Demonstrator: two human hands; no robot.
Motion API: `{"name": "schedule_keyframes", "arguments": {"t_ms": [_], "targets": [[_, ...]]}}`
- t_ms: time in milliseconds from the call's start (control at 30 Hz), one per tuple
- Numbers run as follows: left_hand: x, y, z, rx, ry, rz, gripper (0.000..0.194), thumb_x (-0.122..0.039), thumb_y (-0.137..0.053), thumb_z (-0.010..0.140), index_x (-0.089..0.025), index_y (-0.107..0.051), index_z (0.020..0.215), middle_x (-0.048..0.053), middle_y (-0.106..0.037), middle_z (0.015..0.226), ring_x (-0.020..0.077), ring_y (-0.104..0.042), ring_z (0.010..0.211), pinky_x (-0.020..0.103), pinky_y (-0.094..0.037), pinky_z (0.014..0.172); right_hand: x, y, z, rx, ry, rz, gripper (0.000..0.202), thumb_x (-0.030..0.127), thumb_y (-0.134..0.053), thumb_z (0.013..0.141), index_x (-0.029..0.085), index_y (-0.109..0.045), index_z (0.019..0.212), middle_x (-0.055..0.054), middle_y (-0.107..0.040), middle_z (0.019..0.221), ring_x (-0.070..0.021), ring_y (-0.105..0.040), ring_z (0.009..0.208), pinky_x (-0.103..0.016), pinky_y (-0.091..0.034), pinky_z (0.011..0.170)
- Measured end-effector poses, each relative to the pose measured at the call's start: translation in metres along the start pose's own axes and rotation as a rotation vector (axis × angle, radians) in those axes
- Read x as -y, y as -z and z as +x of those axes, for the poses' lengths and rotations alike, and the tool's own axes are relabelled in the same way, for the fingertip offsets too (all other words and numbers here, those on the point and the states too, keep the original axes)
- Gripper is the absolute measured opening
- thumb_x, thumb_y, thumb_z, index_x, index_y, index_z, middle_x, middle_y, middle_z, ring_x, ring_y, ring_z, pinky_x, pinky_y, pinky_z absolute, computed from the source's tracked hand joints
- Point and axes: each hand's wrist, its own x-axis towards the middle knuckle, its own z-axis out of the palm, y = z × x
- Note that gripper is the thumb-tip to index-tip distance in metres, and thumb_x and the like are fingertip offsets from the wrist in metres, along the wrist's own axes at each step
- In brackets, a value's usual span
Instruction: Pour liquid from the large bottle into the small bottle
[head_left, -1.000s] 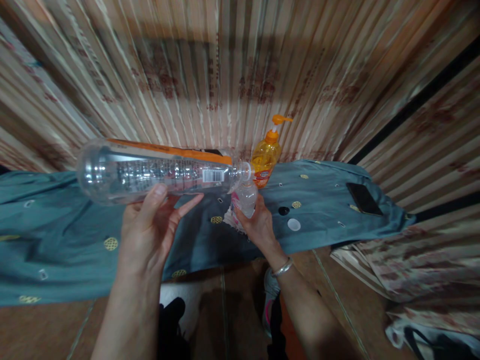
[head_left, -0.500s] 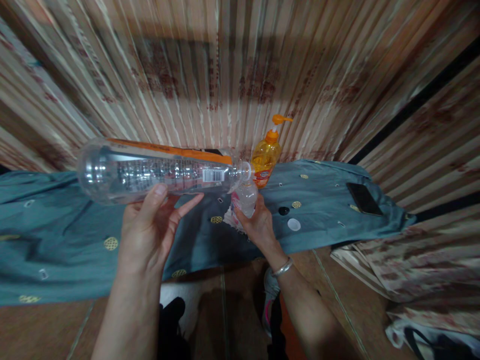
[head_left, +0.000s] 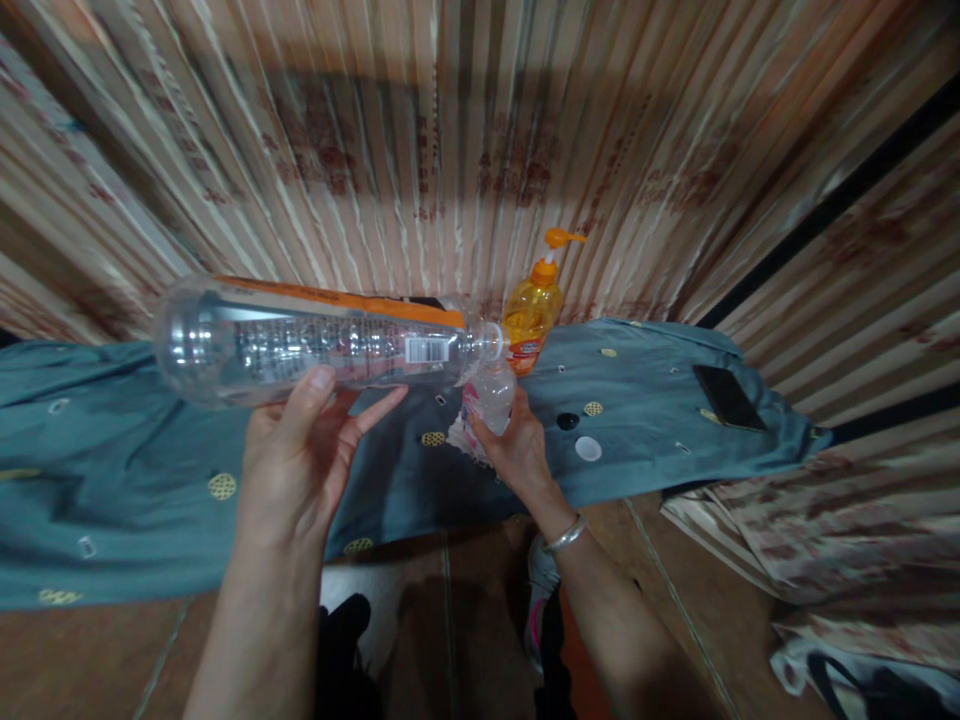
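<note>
A large clear plastic bottle with an orange-edged label lies nearly level in the air, held from below by my left hand. Its neck points right and meets the mouth of a small clear bottle. Around that small bottle my right hand is closed, and the bottle stands upright on a crumpled white cloth or tissue. Just behind the two mouths is an orange pump bottle of yellow liquid. Any liquid passing between the mouths is too fine to make out.
The surface is covered by a blue-green cloth with yellow pineapple prints. Right of my right hand lie a black cap and a white cap. Farther right is a dark phone. A striped curtain hangs behind.
</note>
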Motion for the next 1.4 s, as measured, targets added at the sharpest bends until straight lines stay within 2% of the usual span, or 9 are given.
{"name": "schedule_keyframes", "arguments": {"t_ms": [233, 433, 700, 1000, 1233, 1400], "targets": [[-0.0007, -0.0003, -0.0011, -0.007, 0.001, -0.007, 0.015, -0.018, -0.082, 0.063, -0.021, -0.068, 0.067, -0.005, -0.066, 0.070, 0.0149, -0.064, 0.071, 0.056, -0.063, 0.076, 0.0006, -0.0005, -0.0001, -0.012, 0.012, -0.010, 0.056, 0.034, -0.069, 0.080, 0.016, -0.049, 0.129, -0.011, -0.072, 0.110, -0.0267, -0.072, 0.097, -0.038, -0.058, 0.083], [-0.0014, -0.0010, -0.0004, -0.003, 0.002, 0.012, 0.015, -0.019, -0.083, 0.063, -0.022, -0.069, 0.068, -0.004, -0.068, 0.072, 0.0197, -0.068, 0.079, 0.056, -0.062, 0.079, 0.0004, -0.0009, 0.0002, -0.011, -0.021, -0.027, 0.057, 0.037, -0.070, 0.079, 0.017, -0.050, 0.128, -0.011, -0.073, 0.106, -0.0285, -0.073, 0.094, -0.039, -0.059, 0.080], [-0.0009, -0.0015, -0.0005, 0.000, 0.002, -0.001, 0.016, -0.018, -0.083, 0.061, -0.021, -0.069, 0.069, -0.004, -0.068, 0.074, 0.0169, -0.066, 0.075, 0.056, -0.063, 0.078, 0.0002, -0.0003, 0.0002, -0.013, 0.001, -0.016, 0.058, 0.036, -0.069, 0.078, 0.018, -0.049, 0.130, -0.010, -0.073, 0.107, -0.0275, -0.072, 0.095, -0.038, -0.059, 0.080], [-0.0008, 0.0000, 0.0002, 0.002, 0.008, -0.018, 0.017, -0.018, -0.084, 0.060, -0.018, -0.068, 0.066, -0.004, -0.066, 0.070, 0.0139, -0.062, 0.070, 0.056, -0.063, 0.075, 0.0021, 0.0009, 0.0003, 0.010, -0.033, -0.003, 0.059, 0.033, -0.071, 0.078, 0.014, -0.050, 0.129, -0.013, -0.073, 0.108, -0.0282, -0.072, 0.098, -0.038, -0.058, 0.084], [0.0002, 0.0028, 0.0004, 0.015, 0.000, -0.010, 0.014, -0.018, -0.081, 0.065, -0.019, -0.070, 0.073, -0.003, -0.070, 0.076, 0.0173, -0.066, 0.079, 0.056, -0.063, 0.076, -0.0003, -0.0001, 0.0002, 0.007, 0.000, 0.012, 0.059, 0.034, -0.070, 0.080, 0.015, -0.048, 0.132, -0.012, -0.072, 0.111, -0.0271, -0.072, 0.099, -0.037, -0.058, 0.084], [-0.0015, 0.0038, -0.0006, 0.023, 0.007, 0.005, 0.015, -0.019, -0.081, 0.065, -0.019, -0.071, 0.076, -0.001, -0.072, 0.082, 0.0230, -0.069, 0.089, 0.058, -0.063, 0.078, -0.0008, -0.0004, -0.0001, 0.001, -0.004, -0.011, 0.064, 0.034, -0.071, 0.078, 0.014, -0.047, 0.134, -0.013, -0.072, 0.113, -0.0287, -0.071, 0.101, -0.039, -0.058, 0.085]]}}
